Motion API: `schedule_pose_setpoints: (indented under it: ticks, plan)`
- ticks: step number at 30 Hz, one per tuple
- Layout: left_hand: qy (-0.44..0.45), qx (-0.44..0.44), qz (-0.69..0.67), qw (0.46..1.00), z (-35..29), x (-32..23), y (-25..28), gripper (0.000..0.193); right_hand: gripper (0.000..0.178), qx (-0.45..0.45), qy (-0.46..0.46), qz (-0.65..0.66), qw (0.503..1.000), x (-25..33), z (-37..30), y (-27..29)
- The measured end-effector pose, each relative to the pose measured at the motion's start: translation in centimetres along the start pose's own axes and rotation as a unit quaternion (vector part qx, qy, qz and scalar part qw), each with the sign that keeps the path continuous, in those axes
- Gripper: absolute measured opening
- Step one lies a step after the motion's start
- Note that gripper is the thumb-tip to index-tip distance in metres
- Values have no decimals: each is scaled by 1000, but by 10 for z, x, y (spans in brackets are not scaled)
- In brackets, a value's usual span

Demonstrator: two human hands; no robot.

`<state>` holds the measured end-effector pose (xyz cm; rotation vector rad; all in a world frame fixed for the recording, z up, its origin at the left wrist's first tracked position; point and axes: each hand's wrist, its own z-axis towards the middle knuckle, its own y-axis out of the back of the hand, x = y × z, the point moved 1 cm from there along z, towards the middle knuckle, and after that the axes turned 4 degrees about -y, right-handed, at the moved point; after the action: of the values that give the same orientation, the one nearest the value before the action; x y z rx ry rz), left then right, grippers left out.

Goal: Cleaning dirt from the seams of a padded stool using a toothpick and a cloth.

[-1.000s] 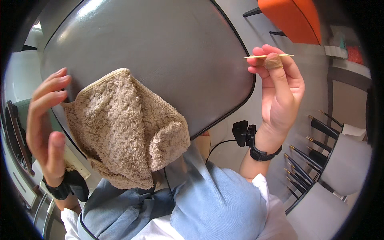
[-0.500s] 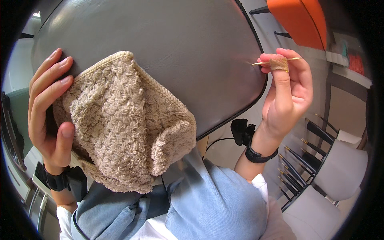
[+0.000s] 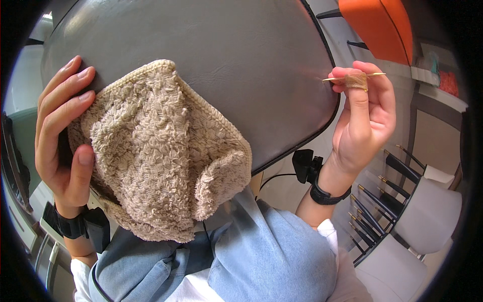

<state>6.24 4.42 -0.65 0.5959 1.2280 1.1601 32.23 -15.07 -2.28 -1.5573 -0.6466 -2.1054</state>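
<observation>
A beige, fluffy cloth (image 3: 146, 151) with a stitched border hangs in folds in front of me, over my lap and the near part of a grey padded surface. My left hand (image 3: 65, 131) is curved round its left side, fingers along the upper edge and thumb against the pile; a dark hollow shows between palm and cloth. Out to the right, my right hand (image 3: 365, 108) is raised beside the padded edge. It pinches a thin wooden toothpick (image 3: 376, 74) lying crosswise between thumb and fingers. A tan adhesive bandage (image 3: 356, 81) wraps that thumb's tip.
The grey padded surface (image 3: 251, 55), edged in black piping, fills the upper middle. An orange chair (image 3: 377, 27) stands at the upper right. Grey chairs (image 3: 427, 216) with dark legs lie at the lower right. Dark straps with black devices (image 3: 304, 166) sit on both wrists.
The cloth has shifted slightly right and up. My right hand, with the toothpick, has drifted a little to the right. Both holds look the same.
</observation>
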Motion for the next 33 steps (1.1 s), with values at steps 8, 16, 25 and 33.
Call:
schedule_pose_setpoints:
  ticks: [8,16,25,33]
  plan:
    - [-9,-1,-1,1000,0,1,0,38,13,-1,3,-3,1000,-1,1,0]
    - [-6,-1,-1,1000,1,2,-1,38,13,3,0,3,1000,-1,4,0]
    - [-11,-5,5,1000,2,2,-2,37,13,9,2,-5,1000,-2,4,3]
    - [-15,0,8,1000,2,2,1,37,14,0,6,-6,1000,-2,3,2]
